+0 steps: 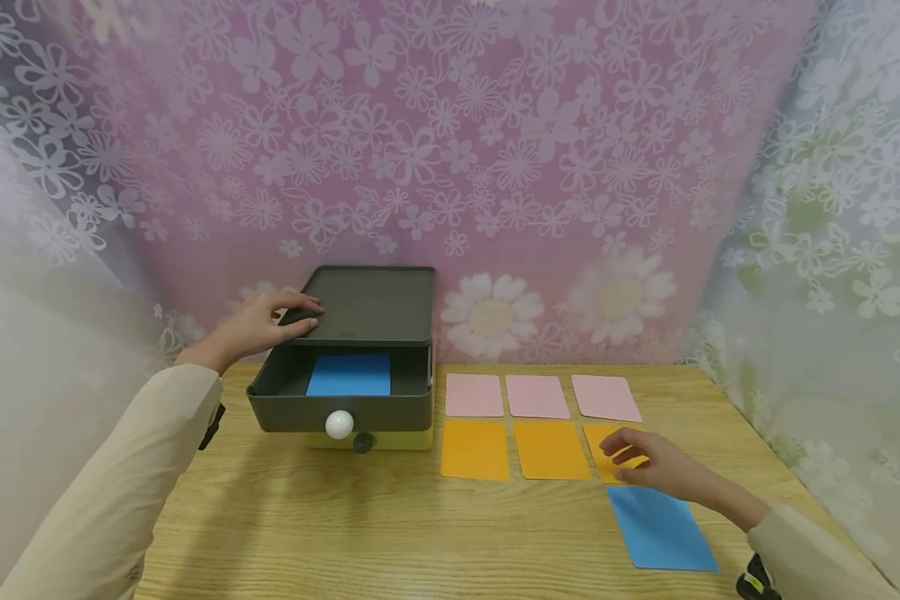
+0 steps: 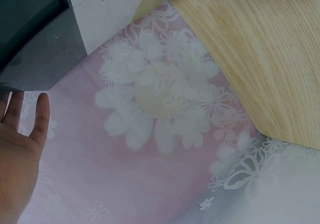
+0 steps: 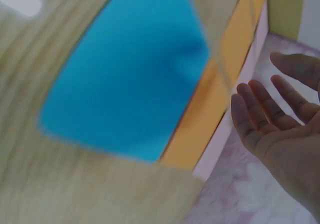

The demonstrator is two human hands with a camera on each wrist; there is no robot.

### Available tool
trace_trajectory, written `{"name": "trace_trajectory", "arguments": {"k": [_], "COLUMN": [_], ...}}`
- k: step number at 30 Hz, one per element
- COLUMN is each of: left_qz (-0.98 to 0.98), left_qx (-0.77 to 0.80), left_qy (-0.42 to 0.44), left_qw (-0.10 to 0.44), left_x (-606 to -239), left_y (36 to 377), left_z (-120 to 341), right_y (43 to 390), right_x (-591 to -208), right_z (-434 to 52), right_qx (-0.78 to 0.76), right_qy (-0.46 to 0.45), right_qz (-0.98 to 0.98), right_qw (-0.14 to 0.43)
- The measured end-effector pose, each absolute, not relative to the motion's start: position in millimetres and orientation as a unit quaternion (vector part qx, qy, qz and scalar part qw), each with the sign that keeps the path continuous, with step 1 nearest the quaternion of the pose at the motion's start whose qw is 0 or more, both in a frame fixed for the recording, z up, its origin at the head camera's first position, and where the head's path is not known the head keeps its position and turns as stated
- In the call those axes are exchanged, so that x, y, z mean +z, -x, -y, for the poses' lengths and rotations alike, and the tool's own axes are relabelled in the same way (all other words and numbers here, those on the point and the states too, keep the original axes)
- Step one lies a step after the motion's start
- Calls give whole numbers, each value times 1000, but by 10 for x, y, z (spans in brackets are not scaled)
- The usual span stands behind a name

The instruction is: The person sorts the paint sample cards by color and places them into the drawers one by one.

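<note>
- Wooden table (image 1: 360, 533).
- Dark drawer box (image 1: 371, 304), top drawer pulled out, blue card (image 1: 348, 375) inside.
- Left hand (image 1: 258, 327): fingers straight, resting on box top.
- Right hand (image 1: 656, 467): fingers relaxed, over the rightmost orange card (image 1: 603, 442), contact unclear; second blue card (image 1: 660, 529) just beside it.

Cards (image 1: 540, 425) right of the drawer box (image 1: 345, 367) (one card (image 1: 348, 375) in its open drawer)

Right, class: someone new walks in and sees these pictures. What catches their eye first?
Probably the dark drawer box at the back left of the wooden table, its drawer open with a blue card inside. Next, rows of pink cards and orange cards to its right, with the right hand above them.
</note>
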State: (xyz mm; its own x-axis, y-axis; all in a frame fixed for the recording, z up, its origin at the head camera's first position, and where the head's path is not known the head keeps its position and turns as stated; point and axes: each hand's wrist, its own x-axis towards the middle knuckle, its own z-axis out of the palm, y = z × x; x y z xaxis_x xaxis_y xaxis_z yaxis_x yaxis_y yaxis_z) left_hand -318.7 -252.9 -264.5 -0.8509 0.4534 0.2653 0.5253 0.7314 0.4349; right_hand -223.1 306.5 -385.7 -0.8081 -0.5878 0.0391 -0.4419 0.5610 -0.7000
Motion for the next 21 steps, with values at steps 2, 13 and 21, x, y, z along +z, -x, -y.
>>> {"name": "trace_trajectory", "arguments": {"k": [2,13,21], "left_qz": [927,928,930], "left_qx": [-254,-256,-250], "left_qy": [265,262,259], "left_qw": [72,67,70], "left_x": [-2639,-2614,-2622], "left_y": [3182,3147,3163], "left_z": [2524,2511,2519], "right_y": [2221,2206,2187], "right_x": [-3928,-4035,-4098], "right_z": [-3222,-3660,-3684], "right_qx": [-359,-336,-319], "right_qy": [302,317,336], "right_qz": [-877,-878,-877], "right_qw": [103,124,126]}}
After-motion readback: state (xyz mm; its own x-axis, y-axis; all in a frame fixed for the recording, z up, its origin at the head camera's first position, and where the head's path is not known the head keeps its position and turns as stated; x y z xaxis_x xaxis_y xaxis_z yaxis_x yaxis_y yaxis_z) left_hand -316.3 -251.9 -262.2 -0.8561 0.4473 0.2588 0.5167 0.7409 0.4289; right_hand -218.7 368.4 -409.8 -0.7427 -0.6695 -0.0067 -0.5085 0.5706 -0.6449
